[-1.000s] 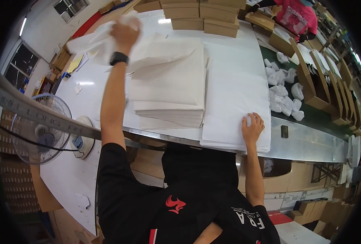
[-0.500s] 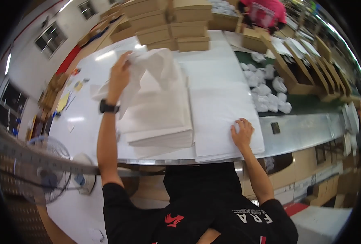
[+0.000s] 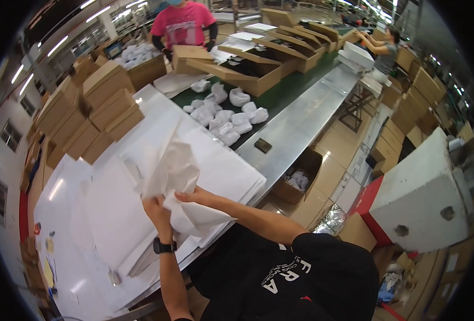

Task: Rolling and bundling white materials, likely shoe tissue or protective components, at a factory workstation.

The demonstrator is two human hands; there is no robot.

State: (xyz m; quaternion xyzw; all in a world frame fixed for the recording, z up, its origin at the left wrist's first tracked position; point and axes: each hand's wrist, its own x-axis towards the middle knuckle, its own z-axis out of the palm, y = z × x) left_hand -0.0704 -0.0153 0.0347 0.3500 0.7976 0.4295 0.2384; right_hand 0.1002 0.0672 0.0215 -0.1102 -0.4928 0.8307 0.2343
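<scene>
My left hand (image 3: 156, 209), with a black watch on its wrist, and my right hand (image 3: 197, 197) both grip a crumpled sheet of white paper (image 3: 175, 176) lifted above the white table (image 3: 66, 235). Under it lie flat stacks of white paper sheets (image 3: 215, 166), one near the table's front edge and another further left (image 3: 108, 214).
Stacked brown cardboard boxes (image 3: 95, 112) stand at the table's far side. A green conveyor (image 3: 279, 88) carries white crumpled paper wads (image 3: 229, 117) and open cartons (image 3: 247, 69). A person in a pink shirt (image 3: 183, 24) and another person (image 3: 384, 48) work behind it. A box sits on the floor (image 3: 298, 179).
Both hands left the flat stacks and came together, pulling one sheet up and crumpling it. My head has turned, so the conveyor and other people are now in view.
</scene>
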